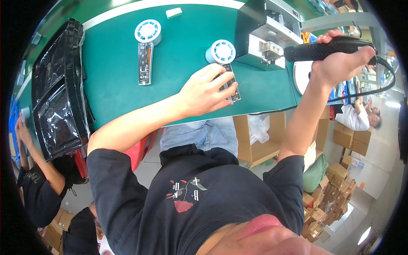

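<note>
My left hand [208, 90] lies over a narrow dark circuit board [235, 94] on the green bench, its fingers curled onto the board's edges and hiding part of it. The board's far end meets a round pale-blue part with a spoked white face [223, 52]. Up at the right, my right hand [338, 68] is wrapped round a black electric screwdriver [314, 51]. Its cable loops down at the right, and its tip end points left toward a grey-and-black screw feeder [270, 46]. Further left lies a second circuit board [145, 66] against another round blue part [148, 32].
A small white block [174, 13] sits at the back of the green bench [114, 76]. A glossy black bag-like case [59, 89] stands along the left edge. Below the front edge is an open cardboard box [265, 144] with plastic film. Other people are at the left and far right.
</note>
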Demonstrator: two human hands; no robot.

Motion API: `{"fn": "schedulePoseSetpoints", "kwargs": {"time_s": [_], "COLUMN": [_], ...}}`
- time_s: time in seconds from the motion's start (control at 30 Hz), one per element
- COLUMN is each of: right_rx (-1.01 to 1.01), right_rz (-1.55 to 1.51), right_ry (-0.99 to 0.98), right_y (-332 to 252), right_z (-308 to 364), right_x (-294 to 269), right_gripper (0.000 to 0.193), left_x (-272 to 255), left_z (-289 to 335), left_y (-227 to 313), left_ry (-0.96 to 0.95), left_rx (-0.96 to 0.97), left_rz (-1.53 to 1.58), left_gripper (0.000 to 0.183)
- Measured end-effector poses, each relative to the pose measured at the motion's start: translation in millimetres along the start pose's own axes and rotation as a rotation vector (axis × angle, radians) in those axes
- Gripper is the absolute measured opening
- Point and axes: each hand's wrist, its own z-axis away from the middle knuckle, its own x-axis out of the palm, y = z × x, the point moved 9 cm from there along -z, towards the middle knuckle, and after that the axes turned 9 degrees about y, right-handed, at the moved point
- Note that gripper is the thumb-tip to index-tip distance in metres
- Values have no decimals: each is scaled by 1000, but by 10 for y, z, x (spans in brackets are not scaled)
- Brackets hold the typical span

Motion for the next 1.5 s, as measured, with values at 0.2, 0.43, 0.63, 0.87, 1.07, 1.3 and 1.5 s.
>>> {"fn": "schedulePoseSetpoints", "kwargs": {"time_s": [0.2, 0.43, 0.63, 0.87, 1.07, 1.3, 1.5], "right_rx": [102, 239, 246, 206, 184, 119, 55], "right_rz": [13, -647, -659, -506, -626, -499, -550], "right_ry": [-53, -314, -335, -325, -399, -362, -458], "right_y": [-123, -514, -513, -456, -480, -537, -631], "right_z": [354, 1033, 1216, 1262, 1280, 1360, 1446], "right_x": [-5, -25, 14, 10, 41, 51, 101], "right_gripper": [75, 87, 91, 86, 92, 95, 98], "left_x": [-11, 12, 10, 26, 34, 62, 37], "left_z": [10, 33, 33, 41, 41, 71, 53], "left_y": [-13, -16, -9, -21, -20, -32, -24], "left_ry": [10, 6, 0, 5, 1, -1, 7], "left_rx": [-4, -3, 6, -1, -6, -2, -8], "left_rz": [8, 0, -26, -32, -40, -37, -33], "left_gripper": [48, 47, 46, 45, 43, 51, 45]}}
